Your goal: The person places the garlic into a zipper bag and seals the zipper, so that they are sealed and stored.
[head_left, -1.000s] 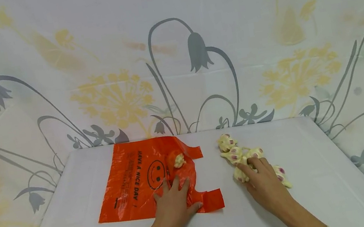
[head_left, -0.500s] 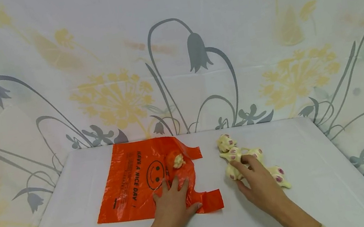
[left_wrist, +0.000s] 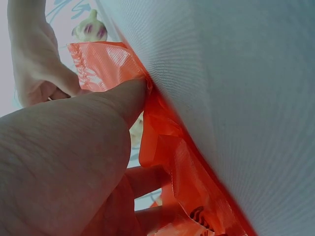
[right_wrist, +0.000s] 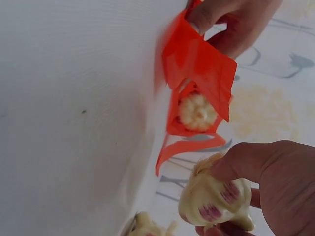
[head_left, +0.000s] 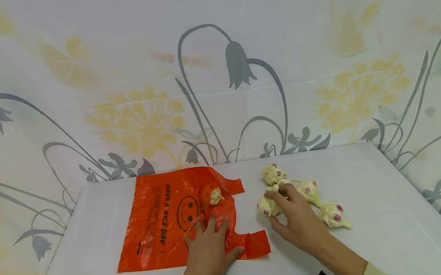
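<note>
Red bag (head_left: 174, 226) reads "HAVE A NICE DAY !" beside a smiley; I can't read the finer print. It's flat on the bench (head_left: 383, 179), long axis left-right, handles right, bagged garlic (head_left: 215, 196) at its mouth. My left grip (head_left: 208, 245) lies spread on it; my right grip (head_left: 296, 219) pinches a garlic bulb (head_left: 267, 206) between bag and loose bulbs (head_left: 333, 214).

Left fingers (head_left: 211, 226) splayed palm-down, right fingers (head_left: 279, 199) curled inward.
</note>
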Motion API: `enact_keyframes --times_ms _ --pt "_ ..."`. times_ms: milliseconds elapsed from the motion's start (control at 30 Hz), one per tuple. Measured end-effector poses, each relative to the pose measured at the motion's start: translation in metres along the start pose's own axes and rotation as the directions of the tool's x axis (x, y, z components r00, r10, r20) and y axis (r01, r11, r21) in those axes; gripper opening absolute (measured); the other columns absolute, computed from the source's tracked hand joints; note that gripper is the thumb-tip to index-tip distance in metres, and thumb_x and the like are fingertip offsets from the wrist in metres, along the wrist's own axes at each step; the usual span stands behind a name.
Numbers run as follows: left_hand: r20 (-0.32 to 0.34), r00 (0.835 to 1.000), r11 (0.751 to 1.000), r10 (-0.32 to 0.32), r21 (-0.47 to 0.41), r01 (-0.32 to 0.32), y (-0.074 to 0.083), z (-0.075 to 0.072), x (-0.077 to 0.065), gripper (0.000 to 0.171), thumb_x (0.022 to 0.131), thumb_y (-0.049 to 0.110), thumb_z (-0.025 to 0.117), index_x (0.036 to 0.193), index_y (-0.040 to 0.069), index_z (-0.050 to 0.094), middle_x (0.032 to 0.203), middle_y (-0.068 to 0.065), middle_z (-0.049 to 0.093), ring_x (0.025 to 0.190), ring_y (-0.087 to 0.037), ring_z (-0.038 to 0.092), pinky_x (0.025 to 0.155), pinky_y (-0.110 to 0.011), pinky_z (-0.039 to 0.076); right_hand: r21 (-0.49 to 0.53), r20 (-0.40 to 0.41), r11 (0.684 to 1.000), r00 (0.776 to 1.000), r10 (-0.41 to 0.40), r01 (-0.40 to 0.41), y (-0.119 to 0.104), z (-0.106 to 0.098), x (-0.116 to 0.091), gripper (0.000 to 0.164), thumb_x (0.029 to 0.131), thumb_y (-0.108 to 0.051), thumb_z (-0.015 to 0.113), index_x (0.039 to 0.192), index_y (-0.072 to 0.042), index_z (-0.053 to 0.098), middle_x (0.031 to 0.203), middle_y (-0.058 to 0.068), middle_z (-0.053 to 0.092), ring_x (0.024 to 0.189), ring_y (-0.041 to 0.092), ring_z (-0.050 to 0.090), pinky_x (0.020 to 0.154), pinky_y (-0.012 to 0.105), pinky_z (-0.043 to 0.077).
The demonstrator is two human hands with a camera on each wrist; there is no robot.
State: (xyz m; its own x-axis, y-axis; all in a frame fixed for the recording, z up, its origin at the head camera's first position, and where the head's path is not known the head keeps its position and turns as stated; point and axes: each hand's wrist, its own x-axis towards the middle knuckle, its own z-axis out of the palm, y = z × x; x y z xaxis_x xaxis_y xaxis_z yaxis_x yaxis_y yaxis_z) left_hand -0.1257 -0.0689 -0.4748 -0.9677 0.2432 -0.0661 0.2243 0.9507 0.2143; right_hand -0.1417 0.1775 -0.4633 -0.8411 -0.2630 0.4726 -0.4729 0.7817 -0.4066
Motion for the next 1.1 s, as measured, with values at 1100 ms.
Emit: enact_keyframes --times_ms 1100 --pt "-0.027 0.999 0.999 0.033 0.012 -0.032 -0.001 -0.002 -0.001 0.084 0.084 0.066 0.08 0.15 0.018 0.062 0.153 -0.019 0.055 0.141 -0.058 0.046 0.097 -0.086 0.04 0.228 0.138 0.961 0.982 0.128 -0.157 -0.02 0.05 0.047 0.059 0.077 -0.014 0.094 0.125 -0.004 0.062 0.12 0.009 0.052 0.092 0.019 0.062 0.079 0.03 0.06"
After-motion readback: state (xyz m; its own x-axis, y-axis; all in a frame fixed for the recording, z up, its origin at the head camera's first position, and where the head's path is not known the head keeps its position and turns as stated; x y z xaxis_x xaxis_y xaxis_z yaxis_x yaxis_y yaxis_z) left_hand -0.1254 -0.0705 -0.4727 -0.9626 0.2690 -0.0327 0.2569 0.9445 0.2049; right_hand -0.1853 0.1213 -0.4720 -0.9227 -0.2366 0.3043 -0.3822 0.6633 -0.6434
